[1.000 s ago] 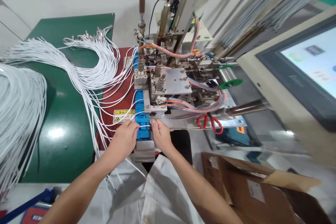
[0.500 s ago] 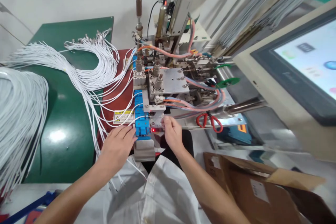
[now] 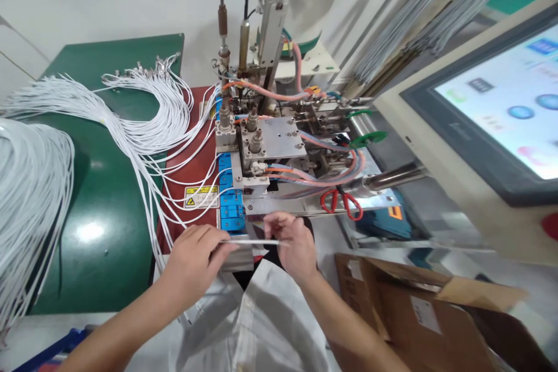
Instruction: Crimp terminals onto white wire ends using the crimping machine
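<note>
A short stretch of white cable [image 3: 255, 242] runs level between my two hands, just in front of the machine. My left hand [image 3: 195, 258] pinches it between thumb and fingers. At its other end, my right hand [image 3: 297, 249] has curled fingers closed around the cable; the tip is hidden there. Just beyond my hands is the near end of a row of blue clamp blocks [image 3: 231, 211]. Several white cables from the bundle [image 3: 131, 136] lead across a red plate [image 3: 181, 157] into the blocks farther back.
A metal machine [image 3: 274, 136] with hoses and a green-flanged wire spool [image 3: 367, 129] stands ahead. Red-handled scissors [image 3: 341, 202] lie on its right side. A touchscreen [image 3: 492, 104] juts in at right, above a cardboard box [image 3: 418, 314]. More cables [image 3: 32, 203] cover the green table [image 3: 108, 267].
Both hands have drawn back toward me from the blue blocks. A white cable now stretches visibly between them. The view has shifted slightly.
</note>
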